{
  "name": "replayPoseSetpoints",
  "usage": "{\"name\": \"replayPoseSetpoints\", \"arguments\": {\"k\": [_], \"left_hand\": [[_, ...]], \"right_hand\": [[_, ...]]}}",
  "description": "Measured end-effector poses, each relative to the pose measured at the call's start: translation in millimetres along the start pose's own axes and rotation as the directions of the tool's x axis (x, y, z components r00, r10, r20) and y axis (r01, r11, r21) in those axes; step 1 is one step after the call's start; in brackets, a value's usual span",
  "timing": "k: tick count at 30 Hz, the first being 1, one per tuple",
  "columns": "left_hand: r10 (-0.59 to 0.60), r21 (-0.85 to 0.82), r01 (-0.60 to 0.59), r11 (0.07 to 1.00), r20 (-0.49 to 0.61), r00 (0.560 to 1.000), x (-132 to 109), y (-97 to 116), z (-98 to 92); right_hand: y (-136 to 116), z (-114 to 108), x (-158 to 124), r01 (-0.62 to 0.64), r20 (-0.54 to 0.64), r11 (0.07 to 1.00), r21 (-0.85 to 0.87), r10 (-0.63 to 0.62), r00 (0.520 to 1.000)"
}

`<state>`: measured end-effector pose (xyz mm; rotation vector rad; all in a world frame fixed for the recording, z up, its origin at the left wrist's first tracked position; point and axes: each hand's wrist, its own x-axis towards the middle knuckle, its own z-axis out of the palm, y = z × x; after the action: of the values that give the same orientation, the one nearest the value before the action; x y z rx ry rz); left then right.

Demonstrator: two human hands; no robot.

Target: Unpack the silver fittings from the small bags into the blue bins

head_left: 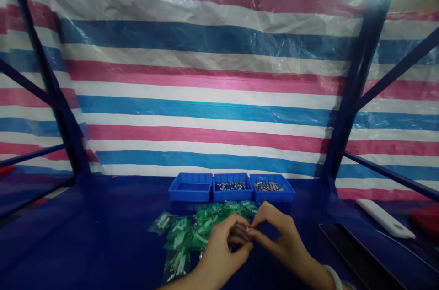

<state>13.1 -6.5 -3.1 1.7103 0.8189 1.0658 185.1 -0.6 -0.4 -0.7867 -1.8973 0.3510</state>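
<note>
My left hand (222,253) is closed, its fingers curled inward with the thumb below; what lies inside them is hidden. Against its fingertips, my right hand (284,239) pinches a small shiny metal part (249,229) between thumb and forefinger. Under and behind both hands spreads a heap of small clear bags with green print (212,217), several showing metal pieces inside. At the pile's left edge lies a clear bag (163,222) with pale, slim pieces in it.
Behind the heap stand three blue bins: an empty left bin (191,187), a middle bin (233,193) with small metal parts, and a right bin (273,195) with metal pins. On the right lie a dark flat device (356,253) and a white long object (384,217). Blue posts (360,70) flank the table.
</note>
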Motion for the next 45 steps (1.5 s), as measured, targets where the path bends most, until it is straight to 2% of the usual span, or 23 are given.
{"name": "replayPoseSetpoints", "arguments": {"k": [2, 4, 8, 10, 13, 15, 17, 19, 20, 22, 25, 27, 29, 30, 32, 33, 35, 36, 40, 45], "left_hand": [[-0.072, -0.067, 0.070, 0.995, -0.030, 0.997, 0, -2, 1.9], [-0.090, -0.088, 0.081, 0.993, -0.097, 0.991, 1, -2, 2.8], [-0.064, -0.066, 0.050, 0.997, -0.230, 0.971, 4, 0, 2.0], [-0.035, -0.057, 0.021, 0.998, -0.259, 0.965, 4, 1, 1.7], [0.030, -0.005, -0.033, 0.999, -0.289, 0.957, 4, 1, 2.5], [0.073, 0.064, -0.057, 0.996, -0.290, 0.954, 4, 1, 3.1], [0.121, 0.147, -0.083, 0.986, -0.272, 0.955, 11, 1, 2.1], [0.192, 0.282, -0.122, 0.952, -0.238, 0.952, 27, 2, -2.4], [0.232, 0.356, -0.143, 0.924, -0.221, 0.947, 39, 2, -6.5], [0.300, 0.500, -0.176, 0.848, -0.178, 0.937, 68, 4, -18.3], [0.328, 0.596, -0.188, 0.781, -0.134, 0.935, 108, 4, -42.0], [0.327, 0.654, -0.185, 0.734, -0.101, 0.940, 119, 3, -56.7], [0.318, 0.696, -0.181, 0.695, -0.072, 0.945, 113, 2, -67.2], [0.312, 0.709, -0.185, 0.681, -0.053, 0.948, 104, 2, -70.9], [0.296, 0.719, -0.207, 0.663, 0.002, 0.955, 80, 3, -76.1], [0.283, 0.719, -0.224, 0.658, 0.040, 0.958, 67, 4, -78.3], [0.234, 0.720, -0.248, 0.648, 0.121, 0.965, 43, 6, -82.5], [0.204, 0.727, -0.252, 0.639, 0.156, 0.966, 33, 6, -84.6], [0.099, 0.754, -0.266, 0.600, 0.260, 0.960, 10, 1, -90.7], [0.077, 0.744, -0.218, 0.632, 0.220, 0.973, 5, -11, -92.1]], "right_hand": [[-1, 4, -2, -0.088, -0.004, 0.996, 0.008, 0.088, 0.996], [-1, 9, -3, -0.206, -0.007, 0.976, 0.076, 0.207, 0.978], [2, 19, -3, -0.393, 0.056, 0.847, 0.359, 0.401, 0.914], [3, 24, -2, -0.458, 0.111, 0.719, 0.523, 0.476, 0.873], [4, 30, -4, -0.504, 0.226, 0.428, 0.750, 0.550, 0.804], [4, 33, -6, -0.506, 0.309, 0.248, 0.826, 0.551, 0.775], [4, 35, -7, -0.507, 0.366, 0.139, 0.851, 0.537, 0.760], [6, 34, -7, -0.508, 0.371, 0.108, 0.855, 0.558, 0.742], [9, 33, -7, -0.511, 0.351, 0.129, 0.850, 0.583, 0.733], [16, 30, -6, -0.528, 0.264, 0.281, 0.802, 0.626, 0.734], [30, 21, -2, -0.535, 0.135, 0.547, 0.644, 0.607, 0.783], [37, 13, 1, -0.528, 0.107, 0.637, 0.561, 0.576, 0.810], [39, 7, 2, -0.509, 0.099, 0.697, 0.505, 0.539, 0.837], [39, 4, 2, -0.469, 0.103, 0.769, 0.435, 0.475, 0.874], [36, 2, 1, -0.296, 0.172, 0.936, 0.189, 0.265, 0.949], [34, 2, 0, -0.168, 0.243, 0.985, 0.038, 0.154, 0.958], [31, 4, 1, 0.055, 0.378, 0.977, -0.205, 0.027, 0.925], [31, 5, 2, 0.095, 0.400, 0.960, -0.265, 0.020, 0.916], [38, 13, 18, 0.059, 0.322, 0.944, -0.325, 0.052, 0.945], [43, 21, 40, -0.018, 0.178, 0.932, -0.362, 0.088, 0.980]]}}
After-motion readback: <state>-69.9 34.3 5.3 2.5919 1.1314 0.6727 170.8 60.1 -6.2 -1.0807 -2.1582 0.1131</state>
